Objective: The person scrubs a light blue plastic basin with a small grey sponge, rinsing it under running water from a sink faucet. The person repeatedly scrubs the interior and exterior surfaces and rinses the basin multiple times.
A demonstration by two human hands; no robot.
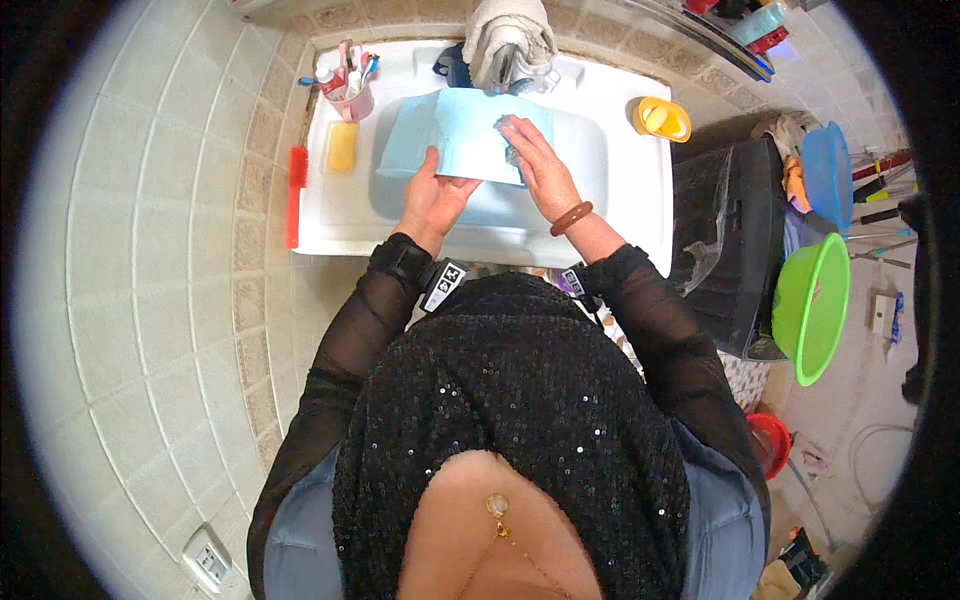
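Observation:
A light blue plastic bin [420, 124] lies on its side over the white washbasin [634, 199], below the faucet. My left hand [435, 199] grips its near edge, thumb on the outer wall and fingers beneath. Against the right part of that wall, my right hand [547, 172] presses a steel wool scourer [513, 155] under its fingers. Most of the scourer is hidden by the fingers. The bin's inside cannot be seen from here.
A pink cup [354, 107] of toothbrushes and a yellow soap bar [342, 147] sit on the basin's left ledge, beside a red brush [295, 195]. A yellow soap dish [661, 118] stands at right. Above hangs a beige towel [510, 30]. Green [814, 311] and blue basins flank a black box [712, 247].

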